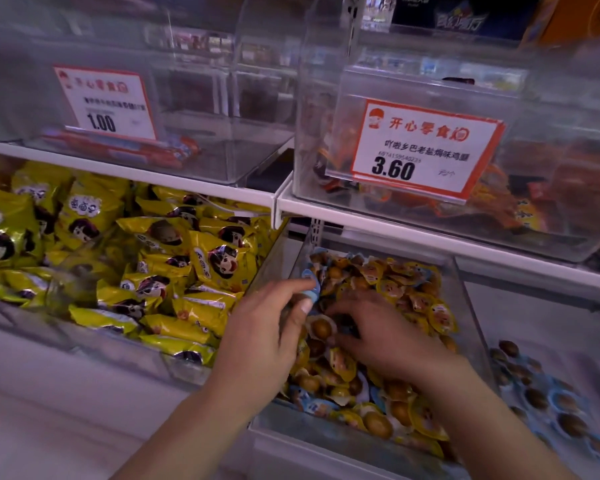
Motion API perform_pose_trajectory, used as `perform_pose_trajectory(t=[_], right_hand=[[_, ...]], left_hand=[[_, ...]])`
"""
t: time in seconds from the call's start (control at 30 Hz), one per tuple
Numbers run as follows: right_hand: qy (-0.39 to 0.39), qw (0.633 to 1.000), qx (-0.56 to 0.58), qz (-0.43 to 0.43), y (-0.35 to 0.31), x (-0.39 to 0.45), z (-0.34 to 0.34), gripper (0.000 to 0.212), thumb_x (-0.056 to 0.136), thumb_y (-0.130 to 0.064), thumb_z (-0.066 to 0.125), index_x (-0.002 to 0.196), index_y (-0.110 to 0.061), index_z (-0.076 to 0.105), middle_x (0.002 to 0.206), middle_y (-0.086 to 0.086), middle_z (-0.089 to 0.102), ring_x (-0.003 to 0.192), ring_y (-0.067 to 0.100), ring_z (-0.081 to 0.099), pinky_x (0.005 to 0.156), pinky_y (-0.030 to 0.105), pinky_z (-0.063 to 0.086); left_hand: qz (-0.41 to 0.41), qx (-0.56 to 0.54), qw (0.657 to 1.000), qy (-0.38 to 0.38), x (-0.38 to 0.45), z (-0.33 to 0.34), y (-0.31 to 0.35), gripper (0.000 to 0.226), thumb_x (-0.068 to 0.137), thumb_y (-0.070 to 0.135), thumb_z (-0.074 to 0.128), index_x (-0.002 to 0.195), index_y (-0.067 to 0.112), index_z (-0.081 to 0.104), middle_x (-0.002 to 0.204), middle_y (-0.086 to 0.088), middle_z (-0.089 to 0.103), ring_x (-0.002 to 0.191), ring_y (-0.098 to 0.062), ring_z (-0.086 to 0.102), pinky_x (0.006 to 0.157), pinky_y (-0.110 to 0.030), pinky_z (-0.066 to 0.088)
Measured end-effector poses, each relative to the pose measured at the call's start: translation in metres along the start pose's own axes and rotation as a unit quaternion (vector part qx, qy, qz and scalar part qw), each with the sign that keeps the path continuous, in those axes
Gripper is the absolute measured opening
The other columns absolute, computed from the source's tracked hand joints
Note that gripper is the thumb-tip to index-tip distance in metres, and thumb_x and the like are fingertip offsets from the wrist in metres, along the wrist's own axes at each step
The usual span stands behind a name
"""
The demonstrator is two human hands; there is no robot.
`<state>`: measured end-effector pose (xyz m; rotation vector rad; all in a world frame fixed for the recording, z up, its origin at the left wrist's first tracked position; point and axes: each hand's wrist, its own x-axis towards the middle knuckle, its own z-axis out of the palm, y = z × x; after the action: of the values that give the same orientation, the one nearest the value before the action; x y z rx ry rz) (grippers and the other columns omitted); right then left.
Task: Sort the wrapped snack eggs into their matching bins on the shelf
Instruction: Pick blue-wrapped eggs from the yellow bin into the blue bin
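Fingers [293, 289] pinch blue egg [309, 289] — bin wall [274, 258] beside

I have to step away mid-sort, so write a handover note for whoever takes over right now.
Left hand: pinches a blue-wrapped egg over the middle bin.
Right hand: fingers curled down into the same bin's pile, grip unclear.
Middle bin: mostly yellow-wrapped eggs, some blue ones still mixed in.
Right bin: blue-wrapped eggs.
Left to do: move the remaining blue eggs to the right bin.
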<state>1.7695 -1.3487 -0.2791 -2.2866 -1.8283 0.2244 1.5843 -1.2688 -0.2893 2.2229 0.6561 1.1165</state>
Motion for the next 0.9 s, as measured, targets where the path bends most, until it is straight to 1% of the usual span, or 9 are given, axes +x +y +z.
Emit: perform_pose_trajectory(t=[0.1, 0.23, 0.3, 0.37, 0.43, 0.53, 0.63, 0.77, 0.9], right_hand=[[0.040, 0.999, 0.014, 0.024, -0.003, -0.001, -0.001, 0.018, 0.083, -0.036, 0.076, 0.096, -0.035, 0.065, 0.105, -0.009, 0.058, 0.101, 0.013, 0.056, 0.080, 0.022, 0.045], [0.079, 0.994, 0.064, 0.049, 0.000, -0.007, 0.002, 0.027, 0.083, -0.011, 0.071, 0.080, -0.035, 0.060, 0.087, -0.018, 0.056, 0.085, 0.006, 0.057, 0.066, 0.001, 0.037], [0.093, 0.991, 0.080, 0.050, 0.001, -0.011, 0.002, 0.024, 0.083, -0.009, 0.070, 0.088, -0.032, 0.066, 0.093, -0.014, 0.064, 0.091, 0.007, 0.062, 0.068, 0.000, 0.037], [0.086, 0.991, 0.090, 0.051, 0.001, -0.013, 0.001, 0.033, 0.086, -0.013, 0.069, 0.114, -0.031, 0.068, 0.109, -0.010, 0.069, 0.102, 0.010, 0.064, 0.075, 0.007, 0.041], [0.052, 0.995, 0.078, 0.044, -0.001, -0.013, 0.002, 0.054, 0.091, -0.019, 0.064, 0.141, -0.034, 0.053, 0.125, -0.004, 0.063, 0.111, 0.016, 0.062, 0.083, 0.019, 0.045], [0.009, 0.998, 0.022, 0.058, -0.007, -0.009, 0.007, 0.050, 0.098, -0.036, 0.054, 0.148, -0.037, 0.043, 0.132, 0.004, 0.051, 0.116, 0.025, 0.058, 0.090, 0.032, 0.047], [0.021, 0.997, 0.034, 0.070, -0.010, -0.007, 0.011, 0.039, 0.097, -0.040, 0.058, 0.135, -0.035, 0.056, 0.127, 0.002, 0.050, 0.110, 0.024, 0.060, 0.090, 0.032, 0.049], [0.069, 0.990, 0.093, 0.084, -0.008, -0.009, 0.008, 0.012, 0.090, -0.032, 0.070, 0.099, -0.032, 0.061, 0.109, -0.006, 0.048, 0.096, 0.013, 0.057, 0.075, 0.024, 0.040], [0.161, 0.958, 0.190, 0.139, -0.002, -0.016, 0.000, 0.018, 0.088, -0.032, 0.074, 0.080, -0.032, 0.057, 0.094, -0.009, 0.061, 0.077, 0.000, 0.056, 0.059, 0.017, 0.039]], left_hand=[[-0.006, -0.007, 1.000, -0.005, 0.000, -0.002, -0.001, 0.027, 0.100, 0.042, 0.047, 0.124, 0.038, 0.059, 0.114, 0.025, 0.062, 0.106, 0.002, 0.059, 0.083, -0.028, 0.052], [-0.004, -0.015, 1.000, 0.006, 0.001, -0.001, 0.003, 0.026, 0.100, 0.043, 0.048, 0.124, 0.039, 0.059, 0.113, 0.025, 0.062, 0.106, 0.005, 0.058, 0.082, -0.023, 0.052], [-0.002, -0.018, 1.000, 0.005, 0.002, 0.001, 0.005, 0.027, 0.100, 0.043, 0.048, 0.124, 0.039, 0.059, 0.114, 0.025, 0.062, 0.108, 0.005, 0.057, 0.084, -0.024, 0.052], [-0.003, -0.017, 1.000, 0.004, 0.002, 0.003, 0.006, 0.027, 0.100, 0.043, 0.048, 0.124, 0.037, 0.060, 0.115, 0.024, 0.063, 0.108, 0.003, 0.057, 0.085, -0.028, 0.052], [-0.004, -0.005, 1.000, 0.005, 0.002, 0.004, 0.007, 0.028, 0.100, 0.042, 0.047, 0.124, 0.037, 0.061, 0.115, 0.024, 0.063, 0.108, 0.001, 0.057, 0.086, -0.032, 0.052], [0.001, 0.018, 1.000, -0.001, 0.001, 0.005, 0.007, 0.028, 0.100, 0.042, 0.046, 0.123, 0.037, 0.061, 0.116, 0.022, 0.064, 0.106, -0.002, 0.058, 0.086, -0.037, 0.051], [0.007, 0.027, 1.000, -0.008, -0.001, 0.005, 0.006, 0.028, 0.100, 0.043, 0.046, 0.124, 0.037, 0.061, 0.115, 0.021, 0.064, 0.105, -0.003, 0.058, 0.086, -0.040, 0.051], [0.010, 0.026, 1.000, 0.002, -0.001, 0.007, 0.006, 0.027, 0.100, 0.043, 0.046, 0.123, 0.038, 0.061, 0.114, 0.023, 0.064, 0.103, -0.001, 0.057, 0.085, -0.038, 0.051], [0.040, 0.030, 0.998, 0.043, 0.002, 0.013, 0.016, 0.024, 0.099, 0.034, 0.052, 0.121, 0.033, 0.063, 0.112, 0.020, 0.065, 0.101, 0.003, 0.055, 0.085, -0.038, 0.051]])
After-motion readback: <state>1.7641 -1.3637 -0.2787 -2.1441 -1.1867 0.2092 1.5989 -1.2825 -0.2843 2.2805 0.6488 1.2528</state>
